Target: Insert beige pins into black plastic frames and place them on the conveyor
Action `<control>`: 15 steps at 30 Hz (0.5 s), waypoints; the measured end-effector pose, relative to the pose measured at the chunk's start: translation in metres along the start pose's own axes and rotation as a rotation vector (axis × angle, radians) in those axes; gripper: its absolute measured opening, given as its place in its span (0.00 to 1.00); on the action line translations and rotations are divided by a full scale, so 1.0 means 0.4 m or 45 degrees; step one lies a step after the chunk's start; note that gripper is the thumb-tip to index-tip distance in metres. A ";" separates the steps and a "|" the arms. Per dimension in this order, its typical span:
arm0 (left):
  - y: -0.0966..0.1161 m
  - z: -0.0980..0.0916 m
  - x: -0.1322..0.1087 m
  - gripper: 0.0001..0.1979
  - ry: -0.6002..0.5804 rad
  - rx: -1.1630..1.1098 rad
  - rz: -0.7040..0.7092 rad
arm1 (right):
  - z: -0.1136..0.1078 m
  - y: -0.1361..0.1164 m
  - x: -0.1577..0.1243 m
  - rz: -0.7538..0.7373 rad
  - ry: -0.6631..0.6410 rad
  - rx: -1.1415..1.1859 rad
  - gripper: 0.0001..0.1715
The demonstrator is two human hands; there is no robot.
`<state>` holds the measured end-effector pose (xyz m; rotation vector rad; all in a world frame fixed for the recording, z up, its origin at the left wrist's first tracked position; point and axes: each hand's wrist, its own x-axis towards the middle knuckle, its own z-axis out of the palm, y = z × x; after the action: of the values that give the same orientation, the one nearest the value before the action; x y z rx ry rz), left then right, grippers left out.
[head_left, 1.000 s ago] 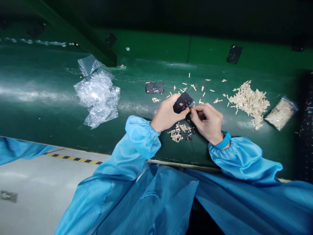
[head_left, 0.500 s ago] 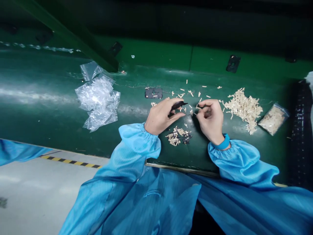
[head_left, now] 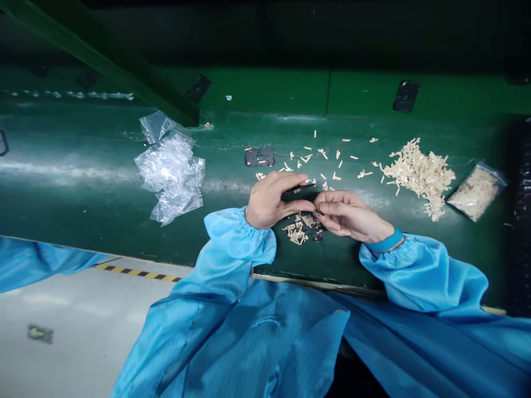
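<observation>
My left hand (head_left: 271,200) grips a thin black plate (head_left: 296,189), seen nearly edge-on between thumb and fingers. My right hand (head_left: 348,214) meets it from the right, its fingertips pinched together at the plate's edge. Anything held in those fingertips is hidden. Just below both hands lies a small heap of beige strips and black pieces (head_left: 299,232). Loose beige strips (head_left: 323,155) are scattered above the hands on the green surface (head_left: 232,232). A black frame with cut-outs (head_left: 259,157) lies to the upper left.
A large pile of beige strips (head_left: 418,177) lies to the right, beside a clear bag of them (head_left: 476,193). Crumpled clear plastic bags (head_left: 171,177) lie to the left. A dark frame (head_left: 405,96) sits on the raised green back panel. My blue sleeves cover the near edge.
My right hand has swung flatter and closer to my left hand, and the fingertips have met the plate. The plate stays nearly edge-on. The whole view has shifted slightly.
</observation>
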<state>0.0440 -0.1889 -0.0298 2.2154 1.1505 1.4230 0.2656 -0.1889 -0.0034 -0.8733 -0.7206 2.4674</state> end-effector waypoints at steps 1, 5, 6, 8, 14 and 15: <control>0.001 0.001 0.003 0.30 0.011 -0.001 0.033 | 0.001 0.002 0.000 0.008 -0.008 0.017 0.12; 0.005 0.003 0.008 0.30 0.028 0.014 0.079 | 0.005 0.010 -0.001 0.013 -0.030 0.045 0.12; 0.005 0.004 0.008 0.31 0.029 0.019 0.079 | 0.005 0.011 -0.002 0.008 -0.034 0.041 0.12; 0.004 0.004 0.008 0.31 0.023 0.026 0.079 | 0.004 0.013 -0.002 -0.010 -0.041 0.037 0.12; 0.009 0.003 0.009 0.29 -0.028 0.005 0.068 | 0.003 0.018 0.003 -0.103 -0.008 -0.059 0.13; 0.011 0.004 0.010 0.28 -0.047 0.000 0.000 | 0.003 0.018 0.005 -0.167 0.041 -0.108 0.13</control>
<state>0.0483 -0.1886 -0.0256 2.2317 1.1382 1.3758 0.2618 -0.1937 -0.0076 -0.8658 -0.8493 2.3174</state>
